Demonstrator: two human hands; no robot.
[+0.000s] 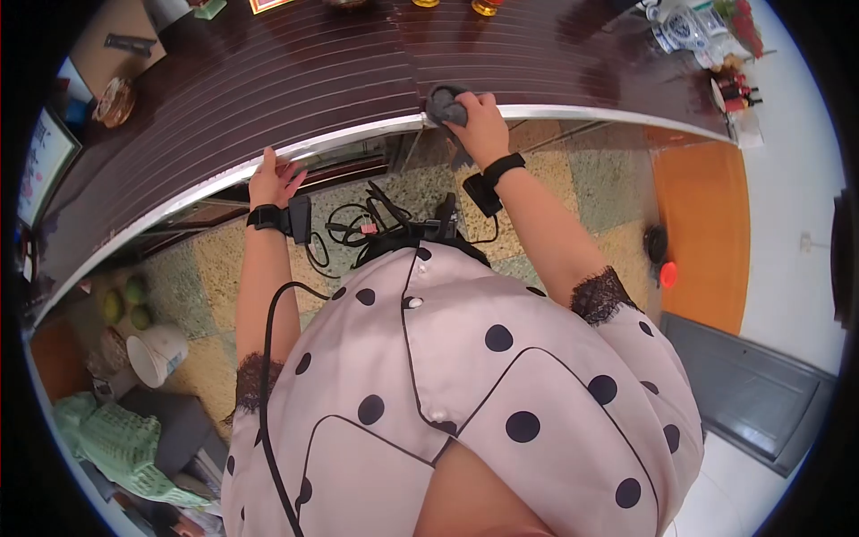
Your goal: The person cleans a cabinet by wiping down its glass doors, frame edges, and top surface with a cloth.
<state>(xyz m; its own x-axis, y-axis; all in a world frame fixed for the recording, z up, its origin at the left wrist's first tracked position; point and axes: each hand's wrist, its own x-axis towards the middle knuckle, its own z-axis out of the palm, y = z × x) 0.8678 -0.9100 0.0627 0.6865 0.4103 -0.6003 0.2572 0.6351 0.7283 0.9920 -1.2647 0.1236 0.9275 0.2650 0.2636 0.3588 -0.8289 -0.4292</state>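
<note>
Shirt (465, 331); arms (546, 219) outstretched, right hand (481, 131) clutching cloth (446, 105), left hand (271, 184) open.

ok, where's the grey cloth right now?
Head view, upper middle: the grey cloth is under the right hand's fingers, at the pale front edge of the dark ridged top.

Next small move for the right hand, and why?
Probably slide the gray cloth inward along the dark top: the right hand already has it bunched at the pale edge, part of it hangs below, and the left hand is empty.
</note>
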